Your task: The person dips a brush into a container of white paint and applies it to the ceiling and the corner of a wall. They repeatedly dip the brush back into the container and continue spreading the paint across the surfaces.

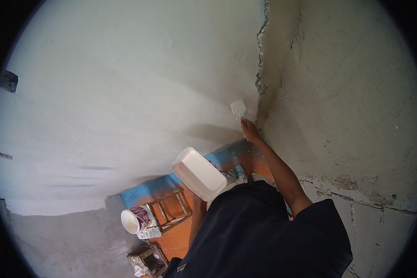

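My right hand (249, 129) is closed round the handle of a putty knife (238, 108), whose pale blade lies at the white wall (125, 92), just left of the rough cracked edge in the corner. Lower and to the left, a shallow white tray (199, 173) is tilted, its inside facing up. My left hand (199, 204) is under the tray's lower end and supports it; its fingers are mostly hidden behind the tray and my dark shirt.
A white bucket (130, 222) with a purple label stands by a wooden ladder (169, 211) at lower left. Below is a small wooden stool (149, 260). The floor (177, 238) is orange. A grey rough wall (347, 92) rises on the right.
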Action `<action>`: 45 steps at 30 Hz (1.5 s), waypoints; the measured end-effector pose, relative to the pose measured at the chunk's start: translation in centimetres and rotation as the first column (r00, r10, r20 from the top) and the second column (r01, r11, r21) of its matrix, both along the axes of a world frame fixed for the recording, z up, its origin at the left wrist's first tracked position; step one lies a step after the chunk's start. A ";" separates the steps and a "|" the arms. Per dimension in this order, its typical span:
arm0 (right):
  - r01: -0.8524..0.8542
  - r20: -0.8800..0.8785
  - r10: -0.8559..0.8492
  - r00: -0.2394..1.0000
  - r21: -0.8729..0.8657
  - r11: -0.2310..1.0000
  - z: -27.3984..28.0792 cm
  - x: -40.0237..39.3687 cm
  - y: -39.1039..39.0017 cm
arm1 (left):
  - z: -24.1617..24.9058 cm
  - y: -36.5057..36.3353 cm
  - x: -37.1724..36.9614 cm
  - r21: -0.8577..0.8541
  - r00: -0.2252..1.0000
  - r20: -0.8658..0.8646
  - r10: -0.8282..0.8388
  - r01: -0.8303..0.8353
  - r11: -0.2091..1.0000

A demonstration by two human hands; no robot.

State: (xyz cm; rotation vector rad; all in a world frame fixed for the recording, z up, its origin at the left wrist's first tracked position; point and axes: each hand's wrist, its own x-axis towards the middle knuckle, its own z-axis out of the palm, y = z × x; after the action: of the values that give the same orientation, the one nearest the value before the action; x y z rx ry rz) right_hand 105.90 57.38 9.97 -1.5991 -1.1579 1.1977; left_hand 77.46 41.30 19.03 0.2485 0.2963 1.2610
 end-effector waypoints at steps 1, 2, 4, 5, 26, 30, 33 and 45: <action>-0.045 -0.096 0.028 0.995 -0.180 0.983 0.3 0.2 -0.3 | 0.0 0.2 -0.1 0.003 1.000 -0.003 -0.003 0.003 1.000; -0.067 -0.149 0.035 0.988 -0.216 0.974 0.7 0.5 0.3 | -0.1 0.2 -0.2 0.008 1.000 0.000 -0.005 0.005 1.000; -0.116 -0.253 0.041 0.967 -0.290 0.950 2.6 1.8 1.6 | -0.2 0.3 -0.5 0.012 1.000 0.005 -0.013 0.013 1.000; -0.133 -0.368 0.047 0.929 -0.212 0.968 6.2 2.3 2.0 | -0.2 0.3 -0.6 0.016 1.000 0.008 -0.015 0.015 1.000; -0.075 -0.058 0.062 0.996 -0.264 0.962 -1.7 1.1 1.1 | 1.4 2.5 -0.1 0.081 0.998 0.019 -0.063 0.061 0.995; -0.058 -0.291 0.052 0.955 -0.012 0.998 16.5 2.5 0.8 | 0.3 1.6 -2.4 0.003 0.997 -0.074 0.021 -0.020 1.000; -0.035 -0.228 0.113 0.967 0.320 0.947 29.2 2.2 -1.5 | -3.6 0.4 -4.1 -0.079 0.997 0.075 0.000 0.006 0.997; 0.021 0.275 -0.050 0.960 0.108 0.994 -2.0 -3.2 0.8 | 0.3 1.2 -2.9 0.112 0.992 0.128 -0.011 -0.003 0.994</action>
State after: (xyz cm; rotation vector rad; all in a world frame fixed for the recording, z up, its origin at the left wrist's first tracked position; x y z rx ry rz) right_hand 102.71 58.22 7.98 -1.7386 -1.3381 0.8926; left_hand 74.56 42.49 19.32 0.2628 0.1147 1.2853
